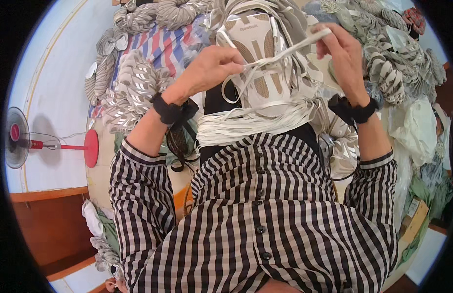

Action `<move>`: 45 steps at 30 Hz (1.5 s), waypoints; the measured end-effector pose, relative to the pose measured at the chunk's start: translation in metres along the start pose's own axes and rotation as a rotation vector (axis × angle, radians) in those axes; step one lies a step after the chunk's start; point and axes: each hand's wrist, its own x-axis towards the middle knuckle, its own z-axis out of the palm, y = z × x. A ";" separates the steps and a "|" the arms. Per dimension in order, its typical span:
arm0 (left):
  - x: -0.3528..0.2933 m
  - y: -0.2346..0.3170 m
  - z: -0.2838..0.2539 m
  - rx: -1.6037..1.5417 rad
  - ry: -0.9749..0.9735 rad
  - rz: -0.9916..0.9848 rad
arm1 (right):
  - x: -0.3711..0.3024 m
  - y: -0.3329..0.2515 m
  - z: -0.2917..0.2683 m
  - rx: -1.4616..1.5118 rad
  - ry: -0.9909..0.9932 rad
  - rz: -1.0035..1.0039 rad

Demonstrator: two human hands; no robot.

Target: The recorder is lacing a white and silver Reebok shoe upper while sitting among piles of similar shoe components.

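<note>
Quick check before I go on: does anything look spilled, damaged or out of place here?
Nothing stands out; I see no spill or damage. The lace runs between the left hand and right hand, crossing in front of the shoe upper, and white laces lie bunched nearer the shirt.

At left, a pale wall (55, 63) is fronted by a floor fan (37, 145) with a red base, whose shadow (48, 124) is cast upon it. Toward the lower left, a brown wooden panel (65, 234) is seen. The cream floor (102, 183) is partly covered by a striped sheet (160, 44) in red, white and blue.
</note>
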 end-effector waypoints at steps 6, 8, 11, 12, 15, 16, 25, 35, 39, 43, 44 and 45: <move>0.004 -0.012 -0.009 0.186 0.041 0.002 | 0.012 0.025 -0.012 0.332 0.026 0.159; 0.003 -0.013 -0.012 0.276 0.065 0.025 | 0.007 0.027 -0.010 0.468 0.014 0.201; -0.004 -0.006 -0.020 0.366 0.063 0.018 | -0.001 0.035 -0.005 0.505 0.039 0.222; -0.007 -0.005 -0.022 0.370 0.052 0.020 | -0.005 0.040 -0.005 0.508 0.049 0.223; -0.016 -0.010 -0.032 0.333 0.065 -0.065 | -0.010 0.053 0.001 0.469 0.083 0.250; -0.019 -0.015 -0.035 0.318 0.066 -0.084 | -0.011 0.057 0.005 0.461 0.124 0.293; -0.038 -0.015 -0.049 0.353 0.085 -0.132 | -0.008 0.010 0.044 0.386 0.126 0.216; -0.108 -0.040 -0.116 0.540 0.303 -0.265 | -0.037 0.056 0.062 -0.018 0.037 -0.004; -0.151 -0.039 -0.147 0.420 0.248 -0.371 | -0.036 0.069 0.070 -0.181 0.030 -0.073; -0.186 -0.035 -0.166 0.390 0.391 -0.454 | -0.030 0.075 0.069 -0.364 0.031 -0.312; -0.210 -0.047 -0.185 0.421 0.443 -0.429 | -0.030 0.068 0.070 -0.376 -0.023 -0.275; -0.215 -0.042 -0.196 0.439 0.415 -0.442 | -0.030 0.065 0.068 -0.401 -0.069 -0.226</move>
